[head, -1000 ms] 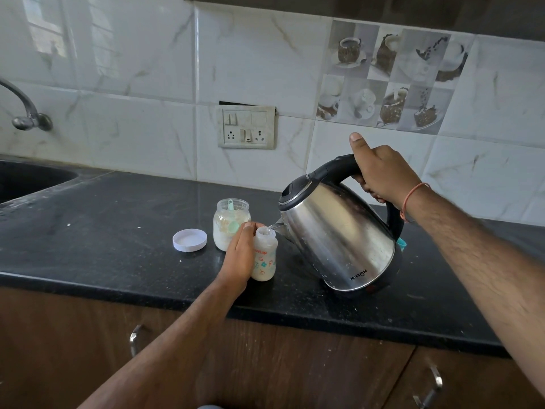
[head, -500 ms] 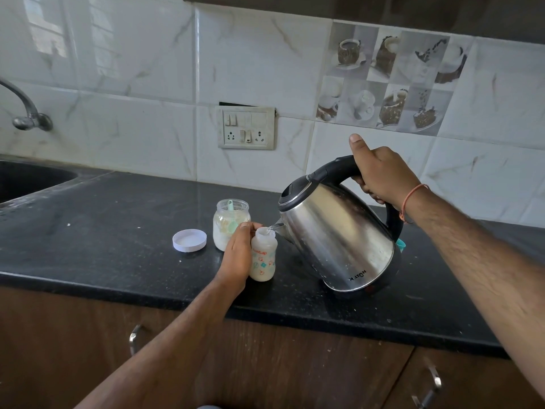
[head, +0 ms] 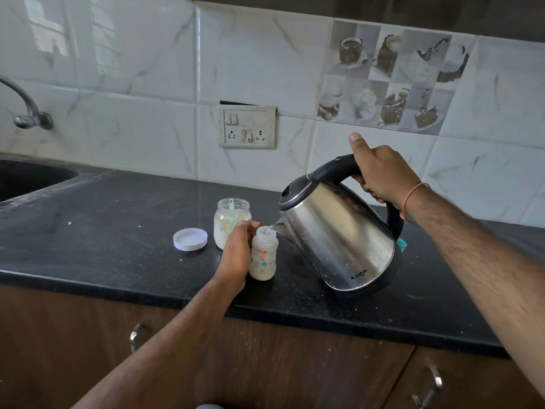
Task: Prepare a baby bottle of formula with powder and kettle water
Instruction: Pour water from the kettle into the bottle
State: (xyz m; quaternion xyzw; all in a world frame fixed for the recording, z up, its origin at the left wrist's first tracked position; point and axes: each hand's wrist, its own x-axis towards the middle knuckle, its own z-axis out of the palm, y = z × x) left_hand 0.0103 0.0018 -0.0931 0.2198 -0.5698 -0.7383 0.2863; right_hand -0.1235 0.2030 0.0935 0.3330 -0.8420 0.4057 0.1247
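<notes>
A small printed baby bottle [head: 263, 255] stands open on the black counter [head: 103, 231], holding milky liquid. My left hand [head: 237, 255] grips its left side. My right hand [head: 380, 172] grips the black handle of a steel kettle [head: 339, 240], which is tilted left with its spout over the bottle's mouth; a thin stream of water runs into the bottle. Behind the bottle is an open glass jar of white powder [head: 228, 224] with a green scoop inside.
The jar's white lid [head: 190, 239] lies upturned to the left. A teal item [head: 401, 244] peeks out behind the kettle. A sink [head: 26, 178] and tap [head: 25, 110] are at far left, a wall socket panel [head: 247, 126] behind, cabinet handles [head: 134, 335] below.
Little has moved; the kettle stays tilted over the bottle and water keeps running in. Both hands hold as before.
</notes>
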